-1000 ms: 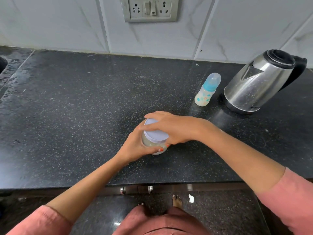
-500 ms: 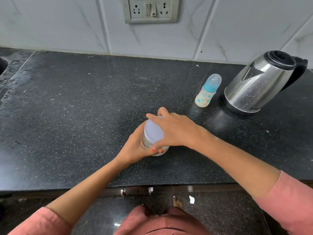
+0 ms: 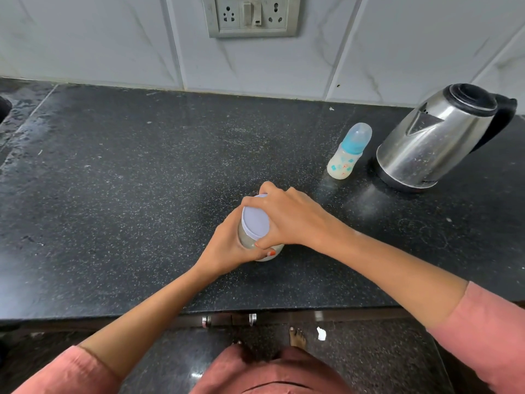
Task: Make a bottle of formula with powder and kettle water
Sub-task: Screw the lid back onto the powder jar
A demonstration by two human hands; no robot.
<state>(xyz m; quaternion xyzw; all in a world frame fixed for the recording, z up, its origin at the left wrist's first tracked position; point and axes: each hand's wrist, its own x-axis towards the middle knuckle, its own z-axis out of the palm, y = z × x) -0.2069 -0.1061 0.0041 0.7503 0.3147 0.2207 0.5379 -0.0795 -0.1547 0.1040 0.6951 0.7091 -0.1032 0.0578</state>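
Since a second ago the right hand (image 3: 289, 220) has turned on the lid (image 3: 254, 218): the thumb, then at the lid's near right, now sits lower on the near edge, and the fingers reach further round the far rim, so more of the pale lilac top shows on the left side. The jar (image 3: 257, 243) itself has stayed at the same spot.

The jar stands near the middle of the black speckled counter (image 3: 113, 194), towards its front edge, holding a pale powder behind clear walls. It appears tilted a little to the left, though the wide lens makes this uncertain. The right hand's fingers are curled and closed round the lid's rim, thumb opposite them. The left hand (image 3: 227, 245) wraps the jar's body from the left and near side, fingers closed together under it, orange-painted nails showing at the base.

Well apart to the right and further back stands a small baby bottle (image 3: 345, 160), upright, with a turquoise collar and a translucent cap. Just beside it, to the right, is a steel kettle (image 3: 431, 140) with a black lid and handle. On the tiled wall (image 3: 85, 38) behind is a socket plate (image 3: 251, 15). Pink sleeves (image 3: 488, 336) cover both upper arms.
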